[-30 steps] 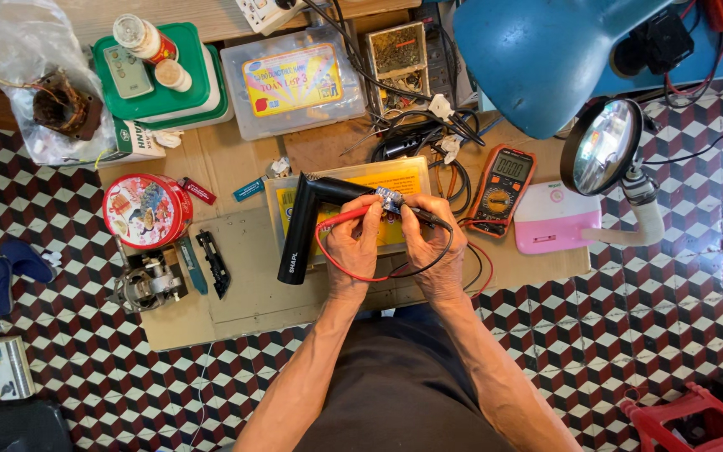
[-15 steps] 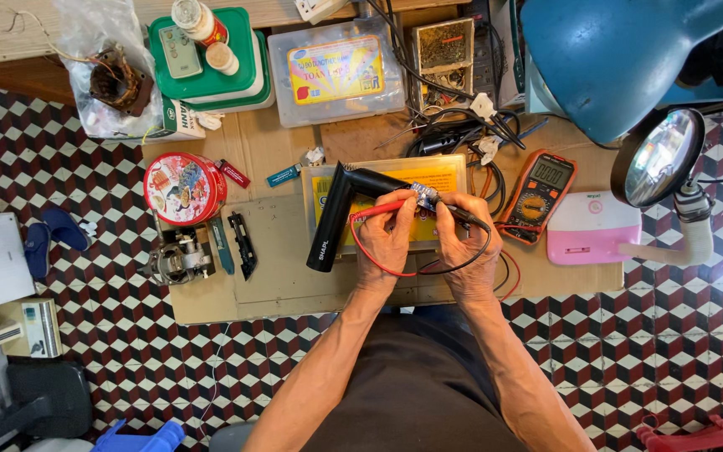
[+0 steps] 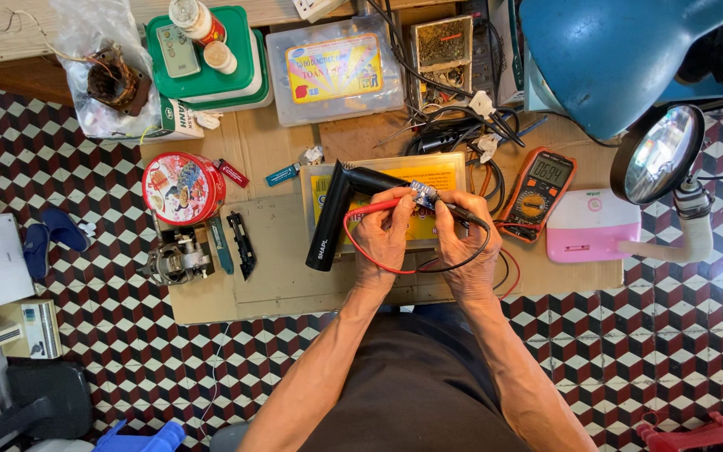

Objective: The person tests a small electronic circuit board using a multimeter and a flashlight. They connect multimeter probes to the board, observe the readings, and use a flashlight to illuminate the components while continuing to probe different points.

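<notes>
Near the counter's middle, the left hand [image 3: 382, 236] pinches a small blue circuit board [image 3: 425, 196] and red probe lead [image 3: 370, 209]; the right hand [image 3: 468, 243] grips a black probe [image 3: 464, 215]. Best keep the tips steady, with wrists braced, near the orange multimeter [image 3: 537, 192].

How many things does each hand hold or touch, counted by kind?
Test probes: 2, red probe in left hand, black probe in right hand
Small circuit boards: 1, blue circuit board between the fingertips
Total: 3
</notes>
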